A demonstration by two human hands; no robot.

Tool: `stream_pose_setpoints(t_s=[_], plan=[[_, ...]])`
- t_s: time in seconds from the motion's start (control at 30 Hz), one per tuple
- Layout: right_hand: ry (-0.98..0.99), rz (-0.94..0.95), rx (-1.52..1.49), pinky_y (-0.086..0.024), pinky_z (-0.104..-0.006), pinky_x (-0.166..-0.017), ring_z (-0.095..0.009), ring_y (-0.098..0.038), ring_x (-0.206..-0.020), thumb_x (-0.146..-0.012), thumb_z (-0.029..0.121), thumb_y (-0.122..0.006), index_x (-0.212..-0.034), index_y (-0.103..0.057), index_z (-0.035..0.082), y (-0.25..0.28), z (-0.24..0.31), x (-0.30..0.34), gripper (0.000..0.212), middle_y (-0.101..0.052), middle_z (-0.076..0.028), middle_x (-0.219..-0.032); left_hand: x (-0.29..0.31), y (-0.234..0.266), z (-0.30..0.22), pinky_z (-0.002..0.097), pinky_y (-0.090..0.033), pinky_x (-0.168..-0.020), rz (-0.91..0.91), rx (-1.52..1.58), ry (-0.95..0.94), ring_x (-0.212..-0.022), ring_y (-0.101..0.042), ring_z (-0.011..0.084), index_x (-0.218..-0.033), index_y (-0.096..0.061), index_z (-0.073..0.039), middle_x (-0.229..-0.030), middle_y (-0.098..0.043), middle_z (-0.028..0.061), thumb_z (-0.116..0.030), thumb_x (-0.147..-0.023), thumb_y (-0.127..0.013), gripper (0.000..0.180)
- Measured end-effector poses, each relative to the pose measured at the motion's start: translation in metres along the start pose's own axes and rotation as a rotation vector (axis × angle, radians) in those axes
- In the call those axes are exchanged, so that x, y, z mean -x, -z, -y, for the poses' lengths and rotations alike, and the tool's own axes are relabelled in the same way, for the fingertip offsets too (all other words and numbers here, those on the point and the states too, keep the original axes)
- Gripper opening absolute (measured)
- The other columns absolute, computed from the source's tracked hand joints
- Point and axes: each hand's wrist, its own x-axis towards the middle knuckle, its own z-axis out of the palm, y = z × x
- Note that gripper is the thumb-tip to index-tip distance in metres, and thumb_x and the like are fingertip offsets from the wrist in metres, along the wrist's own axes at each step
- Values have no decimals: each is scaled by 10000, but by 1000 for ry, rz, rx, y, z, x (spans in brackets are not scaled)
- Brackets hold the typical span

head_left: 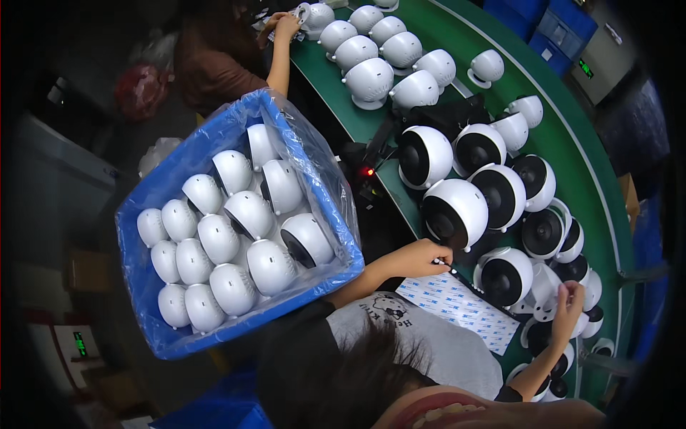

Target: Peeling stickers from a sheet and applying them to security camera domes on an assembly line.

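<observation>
My left hand (426,259) is curled closed over the upper end of a white sheet with a repeating blue print (457,309). A small black-and-white piece (444,267) shows at its fingertips, too small to name. Off to the right, my right hand (569,304) has its fingers drawn together beside a tipped white camera housing with its base showing (544,287). Whatever those fingers pinch, if anything, is hidden. Near my left hand stand round white cameras with black fronts, one of them a large camera (464,204) and another a camera by the sheet (516,266).
A blue crate (236,336), lined with clear plastic, holds several white round cameras at the left. The green curved worktable (597,207) carries more cameras along its length. Farther off, a co-worker's hand (287,27) touches a white camera. Blue bins (564,28) stand behind the table.
</observation>
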Motion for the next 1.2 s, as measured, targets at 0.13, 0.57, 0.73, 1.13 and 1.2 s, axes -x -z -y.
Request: stream_pose_setpoints(t_s=[0.13, 0.57, 0.73, 1.13, 1.2], plan=[[-366, 424, -78, -371, -226, -518, -101, -489, -545, -850, 133, -545, -776, -554, -40, 8, 16, -9, 189, -534, -25, -594, 3, -4, 7, 334, -461, -663, -10, -30, 32, -746, -620, 279, -881, -585, -10, -817, -628, 151, -163, -788, -596, 180], [-231, 620, -56, -416, -303, -788, -175, -554, -846, -806, 337, -548, -1023, -611, -51, 84, -5, -13, 449, -617, -121, -946, -5, 0, 15, 306, -465, -711, -3, 49, 57, -766, -625, 247, -882, -621, -5, -824, -640, 133, -164, -766, -637, 198], [-32, 721, -105, -292, -350, -990, -270, -430, -1175, -835, 574, -413, -1225, -469, -54, 114, -43, -90, 742, -484, -172, -1247, -7, -1, 15, 292, -467, -726, -25, 63, 102, -787, -625, 222, -871, -640, -10, -835, -647, 117, -178, -741, -665, 214], [-457, 777, 78, -52, -320, -1085, -239, 13, -1367, -810, 547, -504, -1401, -70, -7, -83, -222, -251, 919, -28, -157, -1478, -7, 1, 4, 292, -473, -728, -22, -9, 244, -789, -624, 199, -923, -652, -45, -857, -653, 102, -236, -742, -685, 266], [-556, 879, 1, -105, -334, -1084, -223, -17, -1365, -793, 573, -516, -1405, -19, 13, -98, -233, -248, 967, -5, -143, -1481, -4, 0, 4, 302, -465, -749, 35, 59, 426, -823, -605, 203, -928, -644, -52, -887, -642, 98, -234, -744, -680, 261]])
